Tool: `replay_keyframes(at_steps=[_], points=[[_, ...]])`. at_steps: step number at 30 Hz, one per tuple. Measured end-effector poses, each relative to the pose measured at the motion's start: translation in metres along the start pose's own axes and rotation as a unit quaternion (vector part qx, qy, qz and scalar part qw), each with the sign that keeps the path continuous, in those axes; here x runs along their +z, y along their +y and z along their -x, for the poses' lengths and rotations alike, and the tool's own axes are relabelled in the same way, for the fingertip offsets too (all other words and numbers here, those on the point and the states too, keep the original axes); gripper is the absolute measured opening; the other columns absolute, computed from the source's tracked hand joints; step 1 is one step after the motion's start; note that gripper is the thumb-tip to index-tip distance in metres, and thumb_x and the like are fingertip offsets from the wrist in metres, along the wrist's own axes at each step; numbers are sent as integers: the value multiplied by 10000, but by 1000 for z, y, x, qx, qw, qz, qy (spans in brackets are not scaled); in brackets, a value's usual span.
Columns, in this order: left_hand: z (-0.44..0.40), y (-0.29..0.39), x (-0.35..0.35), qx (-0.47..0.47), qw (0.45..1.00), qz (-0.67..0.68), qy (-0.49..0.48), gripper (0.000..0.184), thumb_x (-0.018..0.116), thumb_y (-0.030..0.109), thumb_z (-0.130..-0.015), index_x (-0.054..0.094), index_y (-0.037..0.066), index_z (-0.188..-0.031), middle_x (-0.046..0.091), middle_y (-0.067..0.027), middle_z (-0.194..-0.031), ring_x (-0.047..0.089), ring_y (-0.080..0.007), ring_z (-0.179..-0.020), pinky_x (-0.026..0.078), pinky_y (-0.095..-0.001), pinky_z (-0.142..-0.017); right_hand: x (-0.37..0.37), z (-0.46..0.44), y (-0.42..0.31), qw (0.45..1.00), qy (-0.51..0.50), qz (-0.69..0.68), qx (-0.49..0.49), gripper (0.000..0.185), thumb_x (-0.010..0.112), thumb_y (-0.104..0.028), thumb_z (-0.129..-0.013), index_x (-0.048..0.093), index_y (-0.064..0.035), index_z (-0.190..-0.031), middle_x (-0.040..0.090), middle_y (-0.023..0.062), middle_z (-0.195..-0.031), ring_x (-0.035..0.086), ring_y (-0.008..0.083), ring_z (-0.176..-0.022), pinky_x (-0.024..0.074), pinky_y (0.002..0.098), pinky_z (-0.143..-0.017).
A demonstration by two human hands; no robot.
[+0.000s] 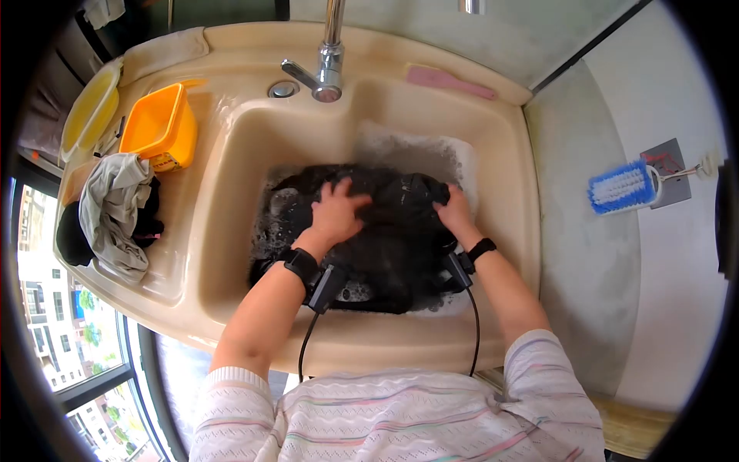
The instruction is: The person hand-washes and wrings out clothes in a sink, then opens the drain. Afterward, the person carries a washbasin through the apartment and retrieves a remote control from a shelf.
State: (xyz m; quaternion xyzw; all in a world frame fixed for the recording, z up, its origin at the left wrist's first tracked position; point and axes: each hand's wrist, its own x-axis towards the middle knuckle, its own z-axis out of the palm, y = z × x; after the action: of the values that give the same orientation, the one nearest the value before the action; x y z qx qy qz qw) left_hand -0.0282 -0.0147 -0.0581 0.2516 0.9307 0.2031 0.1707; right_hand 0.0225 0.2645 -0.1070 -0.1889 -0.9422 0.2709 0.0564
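Black wet clothing [400,242] fills the beige sink [219,200], lying in dark, sudsy water. Over its left part is my left hand [337,214], fingers spread apart and slightly blurred, holding nothing. My right hand [454,212] pinches the upper right edge of the clothing, with the fingertips closed on a raised fold. Each wrist wears a black band with a small black device and a cable. White foam [350,292] shows around the cloth's edges. How far the clothing reaches under the water is hidden.
A chrome faucet [329,65] rises behind the sink. An orange tub [158,127], grey and black cloths [115,208] and a yellow-green basin [91,108] sit on the left ledge. A pink washing paddle [450,81] lies at the back right. A blue brush [622,187] hangs on the right wall.
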Motion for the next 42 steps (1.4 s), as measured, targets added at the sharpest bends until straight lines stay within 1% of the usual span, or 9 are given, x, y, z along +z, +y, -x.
replay_keyframes(at_steps=[6,10,14,18,22,29,33,37,42], points=[[-5,-17,67,35,964,-88,-250,433,567,337,-755,550,307,-1187,284,-99,-1405,202,-368,-1301,191,-607,-1009,9,48,-20,949,-226,184,-124,498,623,-91,-720,483,-93,-1198,485,138,-1209,444,374,-1092,425,423,-884],[-4,-22,53,12,961,-79,-265,401,551,318,-759,576,290,-1158,335,-97,-1377,248,-354,-1286,190,-631,-991,39,31,-10,882,-347,296,-118,438,648,-126,-657,539,-34,-1071,571,173,-1055,536,362,-976,447,420,-841],[-8,-16,12,48,975,8,-217,353,586,307,-733,631,210,-1070,555,-128,-1139,500,-315,-1077,373,-477,-920,-1,28,-30,956,-244,125,-107,466,684,-153,-642,538,-5,-1060,608,179,-975,602,282,-885,476,371,-774],[2,-7,-55,93,987,129,-23,359,631,257,-719,630,99,-1042,636,-161,-928,602,-298,-879,468,-337,-796,-118,11,-100,918,-210,-337,16,449,667,-17,-712,500,28,-1127,613,100,-982,594,176,-808,497,304,-697],[25,-11,-91,105,972,196,70,317,633,202,-734,625,63,-1019,631,-138,-819,598,-269,-788,466,-342,-737,-260,14,-192,931,-34,-347,-112,472,676,-16,-712,506,50,-1147,616,100,-981,601,173,-837,503,297,-761],[57,-26,-91,64,968,234,58,302,618,172,-735,629,43,-1007,645,-112,-821,607,-237,-773,474,-319,-729,-406,26,-283,922,-17,-272,-276,300,556,-75,-837,521,27,-1118,616,116,-981,627,187,-853,523,282,-748],[60,-36,-80,37,964,257,63,301,612,163,-735,629,48,-1013,650,-117,-832,612,-238,-779,477,-320,-738,-356,23,-268,927,-54,-275,-251,356,615,-37,-772,521,30,-1109,617,113,-976,625,184,-843,519,298,-767],[55,-44,-68,34,978,194,67,301,599,160,-728,632,54,-1007,647,-140,-850,615,-262,-812,477,-334,-752,-203,-5,-185,950,-157,-220,-159,557,719,-90,-668,495,19,-1166,590,76,-1020,553,153,-923,454,289,-837],[52,-46,-58,20,987,148,58,306,599,167,-708,637,70,-996,639,-153,-881,601,-300,-867,475,-367,-777,9,8,-88,962,-217,73,-146,604,701,-134,-654,474,-20,-1202,567,204,-1108,527,346,-1053,430,379,-889]])
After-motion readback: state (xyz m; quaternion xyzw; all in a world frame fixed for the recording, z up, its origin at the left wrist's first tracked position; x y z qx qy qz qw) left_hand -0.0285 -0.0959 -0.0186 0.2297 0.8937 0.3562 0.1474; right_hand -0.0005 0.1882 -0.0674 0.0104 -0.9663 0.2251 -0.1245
